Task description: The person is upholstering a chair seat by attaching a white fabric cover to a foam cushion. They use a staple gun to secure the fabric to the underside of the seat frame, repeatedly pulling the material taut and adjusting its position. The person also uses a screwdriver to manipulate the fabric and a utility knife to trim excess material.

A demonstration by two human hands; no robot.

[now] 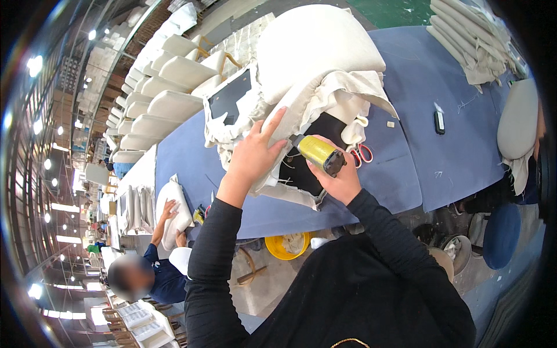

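Note:
My right hand (342, 180) is wrapped round a yellow and black staple gun (318, 152), its nose against the cream fabric edge. My left hand (258, 152) lies on that fabric with fingers apart, just left of the nose. Under both hands is a cream upholstered seat piece (322, 52), its loose cloth gathered in folds and a black underside (301, 174) partly showing. Beside the piece, right of my right hand, lies a pair of red-handled scissors (362, 154). Whatever sits between my left fingertips and the cloth is hidden.
A blue-covered table (383, 180) carries the work. Stacked grey fabric pieces (470, 40), a small black object (439, 122) and a grey cushion (518, 119) are to the right. At left, a co-worker (168, 281) handles a cushion. A yellow bucket (286, 246) stands below the table edge.

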